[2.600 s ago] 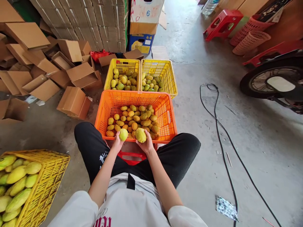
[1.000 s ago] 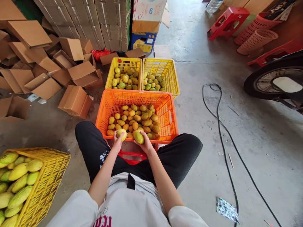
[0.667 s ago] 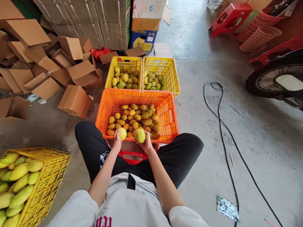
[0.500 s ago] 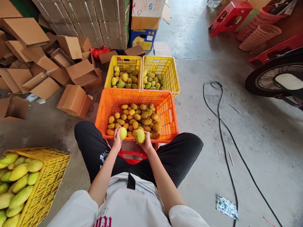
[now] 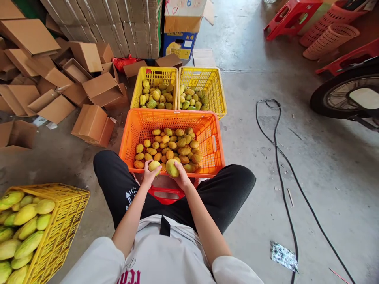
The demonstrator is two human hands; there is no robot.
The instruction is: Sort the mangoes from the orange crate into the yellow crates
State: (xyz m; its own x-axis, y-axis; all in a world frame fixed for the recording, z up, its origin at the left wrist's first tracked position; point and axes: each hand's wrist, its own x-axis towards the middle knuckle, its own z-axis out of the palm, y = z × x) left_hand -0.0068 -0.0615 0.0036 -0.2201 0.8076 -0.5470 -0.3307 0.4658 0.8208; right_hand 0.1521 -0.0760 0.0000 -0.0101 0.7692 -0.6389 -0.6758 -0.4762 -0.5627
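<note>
My left hand (image 5: 148,176) is closed around a pale yellow-green melon (image 5: 154,167). A slightly larger yellow-green melon (image 5: 171,168) is gripped by my right hand (image 5: 182,177), its fingers round the right side. Both melons are close together over the near rim of an orange plastic crate (image 5: 126,138). Inside that crate lie many smaller orange and greenish melons (image 5: 171,145). The undersides of the held melons and some fingertips are hidden.
Two yellow crates (image 5: 177,88) with greenish melons stand behind the orange one. At lower left is a tilted yellow crate (image 5: 66,221) full of long melons. Cardboard boxes (image 5: 91,124) are heaped left. A black cable (image 5: 276,148) and a motorbike wheel (image 5: 334,94) are right.
The melon in my right hand has shifted slightly left and up. My left hand's melon is turned a little and sits nearer the other one. The view has shifted slightly.
</note>
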